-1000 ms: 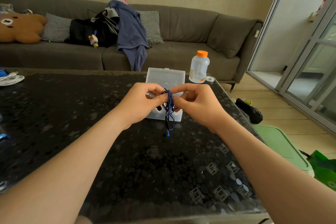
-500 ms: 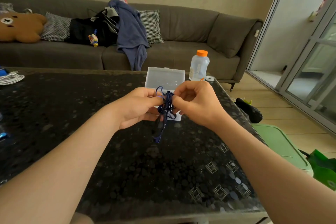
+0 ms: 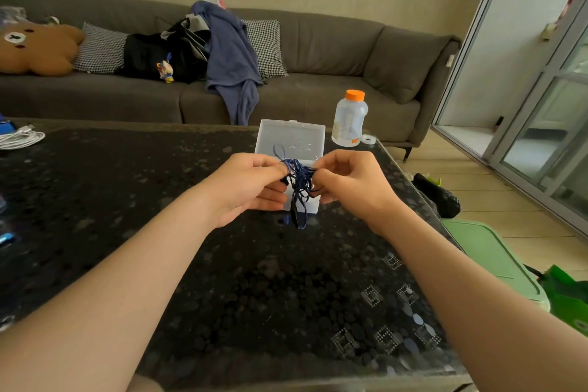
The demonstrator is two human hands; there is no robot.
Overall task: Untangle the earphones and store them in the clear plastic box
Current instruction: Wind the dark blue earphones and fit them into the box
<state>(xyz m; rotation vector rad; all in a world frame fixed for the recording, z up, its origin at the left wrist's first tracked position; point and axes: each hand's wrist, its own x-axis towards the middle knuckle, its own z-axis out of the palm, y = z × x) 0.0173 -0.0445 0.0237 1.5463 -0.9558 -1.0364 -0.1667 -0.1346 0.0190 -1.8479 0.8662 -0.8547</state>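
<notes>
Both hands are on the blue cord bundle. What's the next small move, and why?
Probably ease the hands apart slightly to loosen the knot. The left hand and right hand both pinch the tangled dark blue earphone cord, bunched tight between them; the open clear plastic box lies behind.

- My left hand and right hand hang over the near part of the clear plastic box, pinching the tangled earphones between them.
- The box's open lid closes off its far side.
- An orange-capped bottle and a tape roll crowd its right.
- Open dark table stretches between me and the box, and leftward to the white cable.
</notes>
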